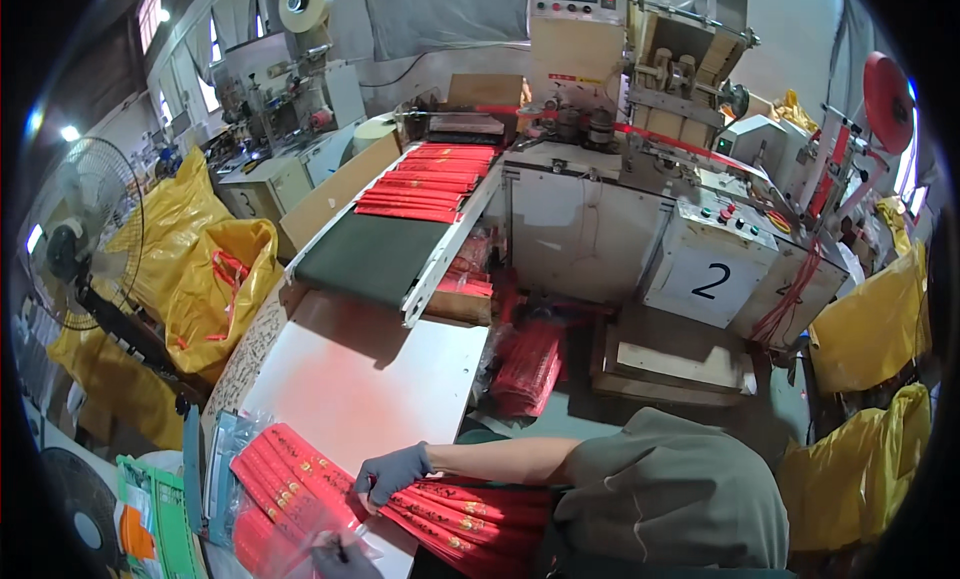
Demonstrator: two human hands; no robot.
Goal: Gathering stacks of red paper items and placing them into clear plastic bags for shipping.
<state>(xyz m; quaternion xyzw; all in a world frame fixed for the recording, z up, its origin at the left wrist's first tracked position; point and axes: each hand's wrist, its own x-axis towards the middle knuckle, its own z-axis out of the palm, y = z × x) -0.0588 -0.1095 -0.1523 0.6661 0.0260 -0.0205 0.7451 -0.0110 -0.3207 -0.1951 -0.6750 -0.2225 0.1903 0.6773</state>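
My right hand [395,474], in a grey glove, closes over the end of a fanned bundle of red printed packets [470,524], long and narrow, lying toward my lap. At the bottom edge my left hand [345,559], also gloved, pinches a clear plastic bag [300,549]; part of that hand is cut off by the frame. More red packets [290,469] lie in a row under clear plastic to the left of my right hand. Both hands are over the near end of a white board [350,369].
A dark green conveyor belt [370,259] carries red packets [430,179] beyond the board. Bagged red packets [530,369] sit below it. A fan [85,229], yellow sacks [220,289] and a green basket [160,509] stand left. A machine control box [710,269] is at right.
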